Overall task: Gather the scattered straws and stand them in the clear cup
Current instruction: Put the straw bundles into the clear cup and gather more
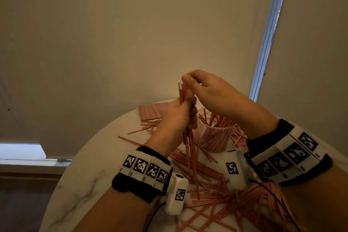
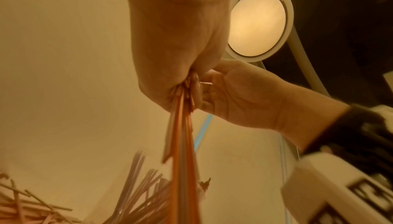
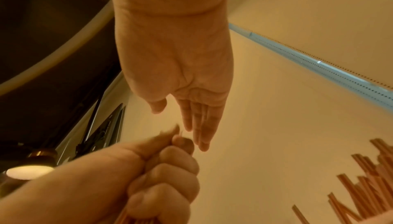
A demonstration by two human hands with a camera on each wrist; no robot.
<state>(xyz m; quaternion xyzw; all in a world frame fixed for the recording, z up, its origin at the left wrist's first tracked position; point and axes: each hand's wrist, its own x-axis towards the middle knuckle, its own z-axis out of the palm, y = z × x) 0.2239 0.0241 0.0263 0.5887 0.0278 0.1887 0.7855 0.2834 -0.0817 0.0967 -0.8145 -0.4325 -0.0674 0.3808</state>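
Firmly, left hand [image 1: 176, 115] grips straw bundle [image 1: 189, 145]

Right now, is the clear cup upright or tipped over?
Upright. In the head view the clear cup stands on the table with its mouth upward and straws poking out, right of the left hand.

dim, warm | ceiling lamp [image 2: 257, 24] glows (mild glare) | wrist views perhaps motion-blurred

No readable text; only coded markers on the wristbands [image 1: 146, 168].
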